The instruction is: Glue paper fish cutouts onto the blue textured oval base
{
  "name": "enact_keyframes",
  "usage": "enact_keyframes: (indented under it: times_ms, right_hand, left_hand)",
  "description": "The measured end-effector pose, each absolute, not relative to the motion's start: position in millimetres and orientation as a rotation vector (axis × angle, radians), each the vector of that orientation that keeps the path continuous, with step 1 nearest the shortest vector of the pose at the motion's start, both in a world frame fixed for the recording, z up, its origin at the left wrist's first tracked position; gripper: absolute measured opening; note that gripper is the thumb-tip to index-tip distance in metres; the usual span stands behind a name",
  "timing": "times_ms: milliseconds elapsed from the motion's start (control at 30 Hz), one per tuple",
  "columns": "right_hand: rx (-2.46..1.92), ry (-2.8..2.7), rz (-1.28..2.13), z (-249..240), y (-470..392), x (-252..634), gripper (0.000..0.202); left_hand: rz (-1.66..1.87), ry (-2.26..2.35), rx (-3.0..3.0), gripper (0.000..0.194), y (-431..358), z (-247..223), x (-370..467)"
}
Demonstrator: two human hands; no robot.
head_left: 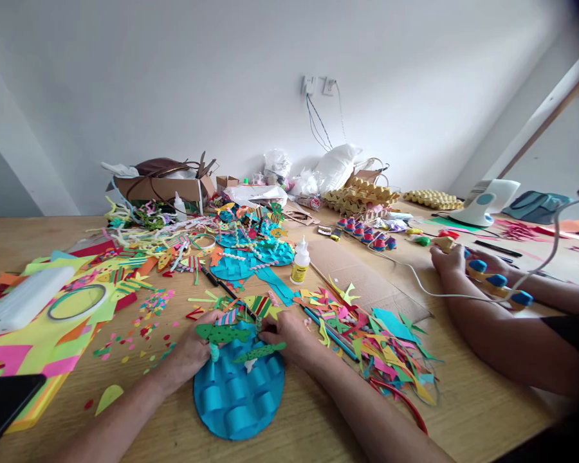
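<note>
A round blue egg-carton piece (pixel 238 402) lies on the table before me, its bumps facing up. Paper fish stand over its far half on twisted paper stems: a green one (pixel 222 332), a second green spotted one (pixel 259 352) and a striped one (pixel 258 305). My left hand (pixel 193 347) is curled at the piece's left edge; the green fish hides its fingertips, so what they grip is unclear. From the right, my right hand (pixel 292 337) has its thumb and finger closed at a twisted paper stem (pixel 259 325) near the far rim.
A white glue bottle (pixel 300 262) stands beyond my hands. Paper scraps (pixel 386 350) spread at right, coloured sheets (pixel 9 354) and a tape roll (pixel 77 302) at left. A larger blue carton scene (pixel 253 251) sits behind. At right, another person's hands (pixel 448 260) hold a painted carton strip (pixel 496 281).
</note>
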State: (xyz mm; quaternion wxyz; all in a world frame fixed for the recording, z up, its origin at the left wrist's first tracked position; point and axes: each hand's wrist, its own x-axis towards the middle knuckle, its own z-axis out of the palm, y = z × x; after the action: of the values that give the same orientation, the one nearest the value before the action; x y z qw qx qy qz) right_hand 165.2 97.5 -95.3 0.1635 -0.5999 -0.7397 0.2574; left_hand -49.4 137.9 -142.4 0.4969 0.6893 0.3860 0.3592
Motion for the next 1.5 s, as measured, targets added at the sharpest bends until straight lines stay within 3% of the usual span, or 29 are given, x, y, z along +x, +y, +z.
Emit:
enact_keyframes:
  times_ms: [1067, 1500]
  right_hand:
    - [-1.657, -2.119, 0.730, -98.2, 98.9, 166.0, 0.008]
    - [-1.696, -2.156, 0.693, -91.7, 97.1, 165.3, 0.010]
  left_hand:
    - [0.864, 0.960, 1.683, 0.027, 136.5, -141.4, -50.1]
    - [0.904, 0.983, 1.674, 0.014, 134.3, -144.4, -48.8]
